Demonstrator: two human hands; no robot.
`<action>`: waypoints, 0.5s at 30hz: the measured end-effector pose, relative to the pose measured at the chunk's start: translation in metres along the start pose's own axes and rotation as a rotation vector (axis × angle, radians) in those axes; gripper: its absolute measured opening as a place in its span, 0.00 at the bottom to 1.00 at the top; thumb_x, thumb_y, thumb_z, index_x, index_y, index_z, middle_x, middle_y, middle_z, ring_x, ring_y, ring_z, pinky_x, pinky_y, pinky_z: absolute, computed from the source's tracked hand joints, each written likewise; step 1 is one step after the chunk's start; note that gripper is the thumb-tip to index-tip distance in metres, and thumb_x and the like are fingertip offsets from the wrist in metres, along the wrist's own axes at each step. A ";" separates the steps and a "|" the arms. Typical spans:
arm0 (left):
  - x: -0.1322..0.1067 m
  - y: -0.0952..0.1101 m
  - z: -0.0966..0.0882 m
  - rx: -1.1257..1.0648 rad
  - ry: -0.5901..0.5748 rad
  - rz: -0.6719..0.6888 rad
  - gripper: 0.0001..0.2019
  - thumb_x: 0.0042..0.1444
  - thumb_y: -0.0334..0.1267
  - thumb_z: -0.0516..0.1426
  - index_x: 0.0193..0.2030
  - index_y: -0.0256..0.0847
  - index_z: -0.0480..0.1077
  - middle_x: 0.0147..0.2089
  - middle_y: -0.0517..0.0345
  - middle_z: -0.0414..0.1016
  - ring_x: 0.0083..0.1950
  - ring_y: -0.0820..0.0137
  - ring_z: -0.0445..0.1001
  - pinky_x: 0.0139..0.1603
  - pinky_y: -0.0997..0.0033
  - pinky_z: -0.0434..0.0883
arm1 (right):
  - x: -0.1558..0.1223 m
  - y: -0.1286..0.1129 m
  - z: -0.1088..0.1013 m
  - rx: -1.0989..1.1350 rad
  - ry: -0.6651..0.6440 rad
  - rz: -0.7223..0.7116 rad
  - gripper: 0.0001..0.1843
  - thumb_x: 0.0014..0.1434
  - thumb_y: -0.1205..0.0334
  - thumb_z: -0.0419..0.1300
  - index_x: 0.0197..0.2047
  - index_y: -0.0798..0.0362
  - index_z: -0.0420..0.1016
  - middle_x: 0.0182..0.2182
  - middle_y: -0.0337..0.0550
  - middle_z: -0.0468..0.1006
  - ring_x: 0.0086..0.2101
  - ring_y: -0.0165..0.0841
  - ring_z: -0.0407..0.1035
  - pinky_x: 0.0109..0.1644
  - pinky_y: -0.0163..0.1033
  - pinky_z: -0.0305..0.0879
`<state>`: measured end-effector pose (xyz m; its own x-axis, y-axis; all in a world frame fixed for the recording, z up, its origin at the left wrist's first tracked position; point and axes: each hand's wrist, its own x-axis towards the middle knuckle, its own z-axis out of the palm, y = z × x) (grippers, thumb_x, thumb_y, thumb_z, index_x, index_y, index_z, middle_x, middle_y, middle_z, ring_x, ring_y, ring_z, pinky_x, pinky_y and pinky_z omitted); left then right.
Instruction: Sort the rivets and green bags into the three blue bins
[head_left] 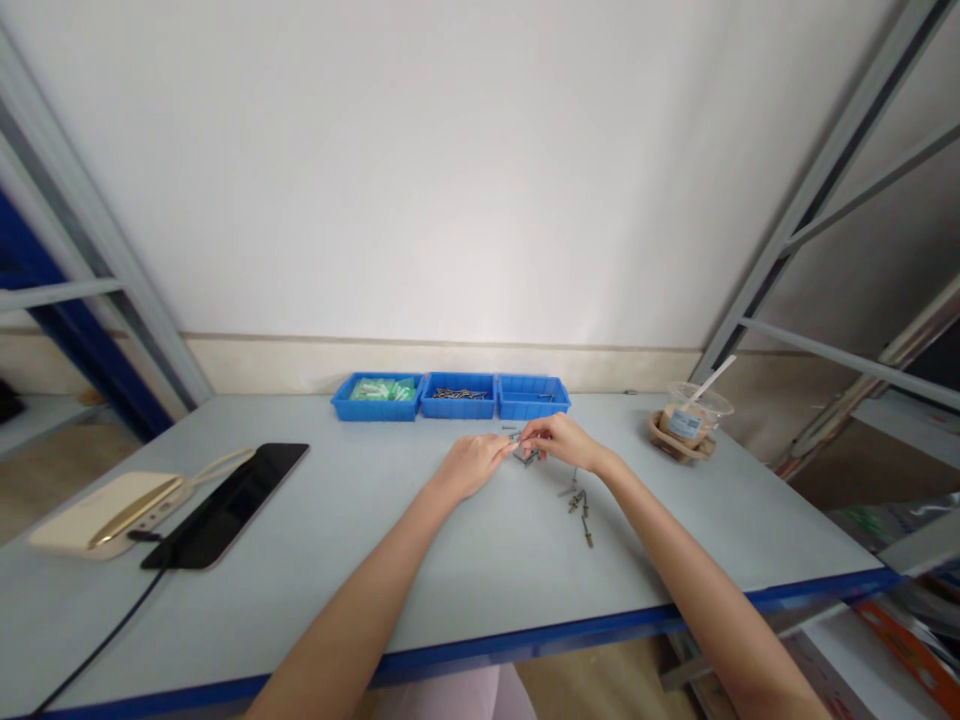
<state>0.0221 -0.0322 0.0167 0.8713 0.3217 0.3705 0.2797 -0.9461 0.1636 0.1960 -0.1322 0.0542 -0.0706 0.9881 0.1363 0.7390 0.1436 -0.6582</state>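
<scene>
**Q:** Finger state?

**A:** Left hand [469, 467] and right hand [562, 442] meet at centre frame, fingertips [514, 449] closed together at small metal fasteners [526, 456]. Too small to tell whether either hand grips one or only touches it.

**Q:** Parts relative to fingers?

**A:** Directly beneath and just beyond the fingertips, on the tabletop [360, 590]. Loose screws [581, 515] lie just below the right hand; blue plastic parts trays [457, 396] sit well beyond, upper centre.

**Q:** Risks?

**A:** A fastener this small could slip from the pinch and roll; a careless wrist could scatter the loose screws
</scene>
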 end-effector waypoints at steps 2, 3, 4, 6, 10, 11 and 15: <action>0.000 0.000 -0.001 -0.018 -0.003 -0.041 0.21 0.65 0.44 0.40 0.36 0.40 0.71 0.34 0.54 0.76 0.36 0.66 0.74 0.35 0.73 0.64 | 0.003 -0.002 -0.003 -0.026 -0.012 -0.002 0.12 0.58 0.62 0.51 0.32 0.55 0.75 0.27 0.39 0.79 0.23 0.26 0.69 0.32 0.31 0.63; 0.000 0.000 -0.001 -0.027 -0.009 -0.068 0.22 0.65 0.45 0.40 0.35 0.39 0.71 0.34 0.53 0.76 0.36 0.66 0.74 0.36 0.73 0.64 | 0.007 -0.004 -0.006 -0.035 -0.014 0.003 0.13 0.59 0.61 0.51 0.31 0.55 0.75 0.27 0.39 0.79 0.22 0.26 0.69 0.33 0.32 0.63; 0.000 0.000 -0.002 -0.034 -0.019 -0.096 0.24 0.65 0.46 0.39 0.35 0.39 0.72 0.33 0.52 0.76 0.36 0.66 0.74 0.36 0.73 0.64 | 0.013 -0.006 -0.009 -0.042 -0.013 0.009 0.14 0.59 0.61 0.50 0.31 0.55 0.75 0.27 0.39 0.79 0.22 0.26 0.70 0.33 0.32 0.63; 0.001 0.000 -0.003 -0.044 -0.038 -0.138 0.25 0.65 0.47 0.39 0.33 0.38 0.73 0.33 0.52 0.76 0.37 0.65 0.74 0.37 0.73 0.64 | 0.030 -0.015 -0.017 -0.060 -0.012 0.026 0.14 0.60 0.61 0.51 0.31 0.56 0.75 0.27 0.39 0.79 0.21 0.26 0.69 0.32 0.31 0.64; 0.001 0.000 -0.003 -0.053 -0.037 -0.153 0.25 0.65 0.48 0.39 0.32 0.39 0.73 0.33 0.53 0.77 0.37 0.65 0.74 0.37 0.72 0.64 | 0.086 -0.044 -0.029 -0.072 -0.131 0.090 0.14 0.61 0.60 0.52 0.30 0.58 0.75 0.25 0.42 0.80 0.17 0.25 0.67 0.27 0.30 0.63; 0.000 0.000 -0.003 -0.057 -0.037 -0.150 0.25 0.65 0.47 0.40 0.32 0.39 0.73 0.33 0.53 0.77 0.37 0.65 0.74 0.37 0.72 0.64 | 0.101 -0.053 -0.030 -0.076 -0.118 0.115 0.15 0.61 0.60 0.52 0.30 0.59 0.75 0.26 0.44 0.80 0.16 0.24 0.65 0.26 0.30 0.63; -0.001 -0.002 -0.003 -0.069 -0.044 -0.173 0.24 0.65 0.45 0.40 0.31 0.40 0.73 0.31 0.55 0.76 0.34 0.66 0.74 0.35 0.73 0.63 | 0.143 -0.075 -0.029 -0.130 0.056 0.078 0.16 0.63 0.60 0.50 0.37 0.62 0.74 0.28 0.48 0.80 0.16 0.23 0.65 0.29 0.30 0.64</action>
<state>0.0189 -0.0306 0.0189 0.8301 0.4756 0.2911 0.3996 -0.8715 0.2842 0.1500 -0.0030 0.1444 0.0252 0.9909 0.1322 0.8216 0.0548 -0.5674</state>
